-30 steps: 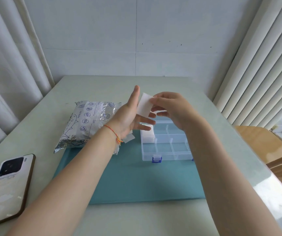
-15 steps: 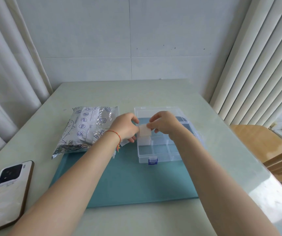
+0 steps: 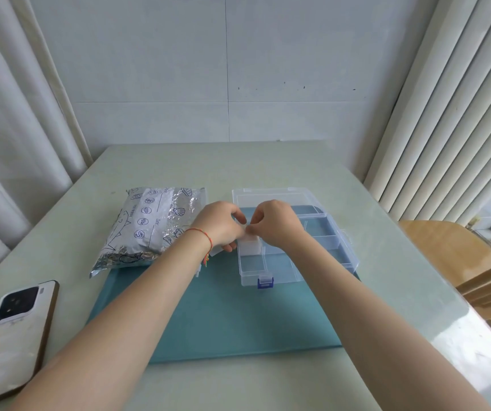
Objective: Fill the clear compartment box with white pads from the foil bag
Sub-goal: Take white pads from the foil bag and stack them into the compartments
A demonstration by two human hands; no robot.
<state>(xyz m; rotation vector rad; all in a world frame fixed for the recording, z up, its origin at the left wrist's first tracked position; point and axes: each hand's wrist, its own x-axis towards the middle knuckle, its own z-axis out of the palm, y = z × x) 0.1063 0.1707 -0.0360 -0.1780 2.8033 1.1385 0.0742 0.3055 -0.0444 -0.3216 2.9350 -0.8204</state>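
Hands, left and right, pinch white pads over the clear compartment box, foil bag beside.

Foil bag, left of centre in frame: printed word "Date" beside column of round blue icons; second line of blue print along the icons too blurred to read. No other legible text.

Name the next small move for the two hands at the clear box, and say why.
Probably press the white pad down flat and let go: both hands, left and right, pinch it right over the pad-filled left compartment of the clear plastic compartment box, while the near compartments look empty.
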